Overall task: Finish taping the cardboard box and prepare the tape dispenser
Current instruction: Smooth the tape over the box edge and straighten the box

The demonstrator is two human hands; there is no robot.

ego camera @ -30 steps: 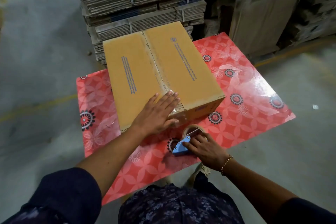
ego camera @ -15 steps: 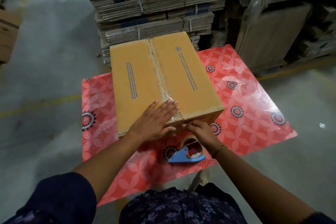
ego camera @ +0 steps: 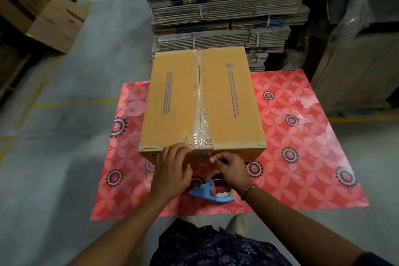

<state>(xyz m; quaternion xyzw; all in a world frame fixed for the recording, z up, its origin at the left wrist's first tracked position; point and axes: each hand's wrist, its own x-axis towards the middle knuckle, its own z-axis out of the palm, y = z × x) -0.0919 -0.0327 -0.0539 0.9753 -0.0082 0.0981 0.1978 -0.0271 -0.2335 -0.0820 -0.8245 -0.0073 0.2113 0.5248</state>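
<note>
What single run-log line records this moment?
box: seam taped | left hand, right hand: at near face | tape dispenser: lying on mat

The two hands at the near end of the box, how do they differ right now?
The left hand lies fairly flat with fingers spread over the cardboard box's near top edge; the right hand is curled, fingertips pinched together low on the front face. The right wrist wears a bracelet; the left is bare. Both work near the clear tape, and neither touches the tape dispenser.
</note>
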